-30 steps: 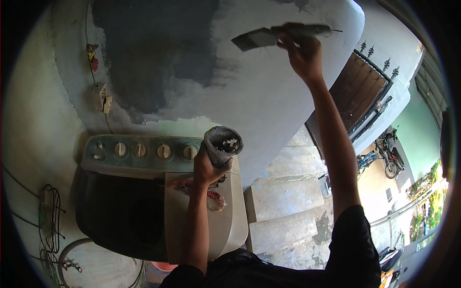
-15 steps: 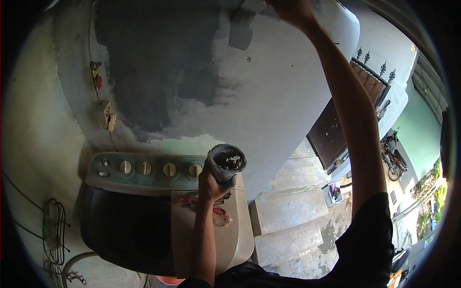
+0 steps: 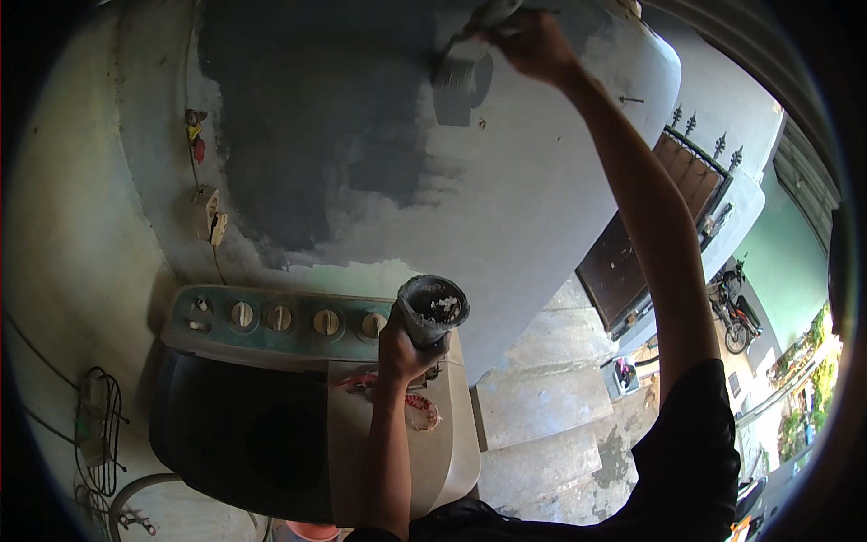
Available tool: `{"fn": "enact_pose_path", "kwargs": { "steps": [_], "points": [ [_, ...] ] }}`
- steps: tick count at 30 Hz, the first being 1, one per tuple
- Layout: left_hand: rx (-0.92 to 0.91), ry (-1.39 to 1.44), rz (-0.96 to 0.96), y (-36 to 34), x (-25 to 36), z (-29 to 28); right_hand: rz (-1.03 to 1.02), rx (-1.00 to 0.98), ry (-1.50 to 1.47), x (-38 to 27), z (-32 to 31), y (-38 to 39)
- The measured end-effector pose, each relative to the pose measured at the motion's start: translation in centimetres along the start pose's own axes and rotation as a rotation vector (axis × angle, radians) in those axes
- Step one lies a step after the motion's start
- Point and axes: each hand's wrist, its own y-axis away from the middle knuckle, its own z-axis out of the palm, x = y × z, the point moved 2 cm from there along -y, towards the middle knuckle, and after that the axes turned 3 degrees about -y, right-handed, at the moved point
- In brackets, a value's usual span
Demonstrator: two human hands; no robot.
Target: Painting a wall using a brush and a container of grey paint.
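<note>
Checking the head view from my station: right hand point(image 3: 537, 45) up high, fingers closed on the handle of a brush point(image 3: 466, 50); exact finger wrap blurred. Brush is up at the wall point(image 3: 533, 181), bristles beside the right edge of a dark grey patch point(image 3: 307, 117); contact I can't confirm. Left hand point(image 3: 408, 350) curls around a cup point(image 3: 423, 332) over the washing machine point(image 3: 452, 434); far fingers hidden, squeeze can't be judged.

Handling, my guess: brush light, handle stiff, bristles softer and bending; I'd take the handle, clear of the bristles, as wet smears could make it slippery. Cup probably light, not very fragile; I'd grip its body below the rim, mouth up.

Looks: brush greyish, bristles streaked pale; cup round, tapering, grey-crusted, whitish flecks inside, fill level too dark to tell.
</note>
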Motion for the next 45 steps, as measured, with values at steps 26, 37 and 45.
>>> {"fn": "enact_pose_path", "kwargs": {
  "steps": [26,37,45],
  "points": [
    [-0.025,-0.013,-0.059,0.1,0.0,-0.2,0.118,-0.095,-0.175,-3.6,0.3,0.3],
    [-0.007,-0.030,-0.048,0.0,0.4,-0.4,-0.039,0.427,0.115,-2.5,-4.1,-4.0],
    [0.011,0.009,-0.050,-0.3,0.3,-0.3,-0.116,0.578,0.283,-1.0,-4.5,-3.9]
  ]
}}
